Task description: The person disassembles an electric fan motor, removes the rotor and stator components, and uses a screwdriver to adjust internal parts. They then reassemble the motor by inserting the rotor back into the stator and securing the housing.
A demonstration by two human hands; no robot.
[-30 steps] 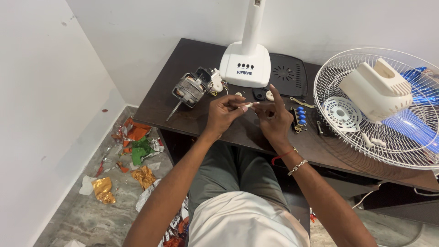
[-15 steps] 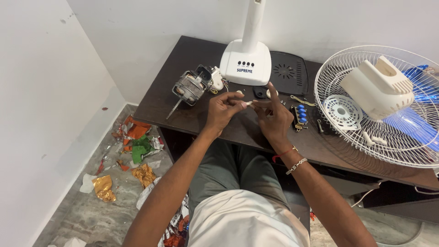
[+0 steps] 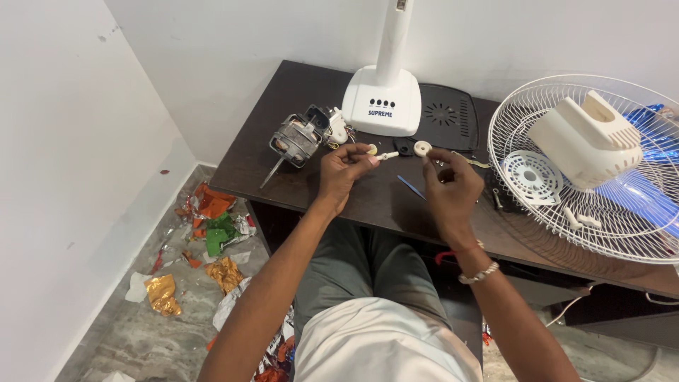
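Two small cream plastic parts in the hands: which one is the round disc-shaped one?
The round cream part at the right hand's fingertips. The left hand pinches a slim cream pin-like part instead.

Dark brown bench [image 3: 297, 180] against white wall; on it: fan motor [image 3: 296, 139], white fan stand base [image 3: 382, 102], black vented cover [image 3: 448, 115], white fan grille [image 3: 601, 166], blue stick [image 3: 410, 187].
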